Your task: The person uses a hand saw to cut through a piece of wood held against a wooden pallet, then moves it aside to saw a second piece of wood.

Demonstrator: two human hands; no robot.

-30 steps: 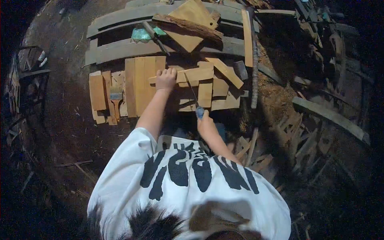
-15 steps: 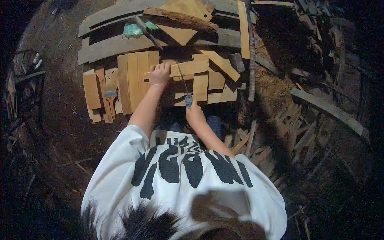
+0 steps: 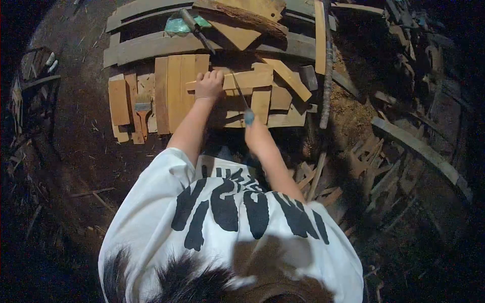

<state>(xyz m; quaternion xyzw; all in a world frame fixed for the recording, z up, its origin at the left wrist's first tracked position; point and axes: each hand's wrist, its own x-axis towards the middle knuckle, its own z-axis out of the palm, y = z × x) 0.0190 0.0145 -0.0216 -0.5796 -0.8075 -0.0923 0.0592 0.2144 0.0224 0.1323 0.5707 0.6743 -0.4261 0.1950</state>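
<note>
My left hand [image 3: 209,86] is closed over the left part of a narrow wooden board [image 3: 255,79], fingers curled across its far edge. In my right hand [image 3: 259,135] is a handsaw with a blue handle [image 3: 249,117], gripped from the near side. Its thin blade [image 3: 239,90] crosses the board just right of my left hand. Motion blurs the handle a little, and the blade's teeth do not show. The board's right part rests over other wood pieces [image 3: 260,103].
Several upright-lying planks [image 3: 174,91] and a paintbrush [image 3: 142,112] lie to the left. Beyond are a chisel-like tool [image 3: 194,28], a green translucent packet [image 3: 174,26] and a rough bark-edged slab [image 3: 242,17]. Scrap wood [image 3: 384,156] covers the ground at right.
The whole scene has shifted slightly right and up in view. My right hand and the saw are more blurred now; my left hand keeps its hold on the board.
</note>
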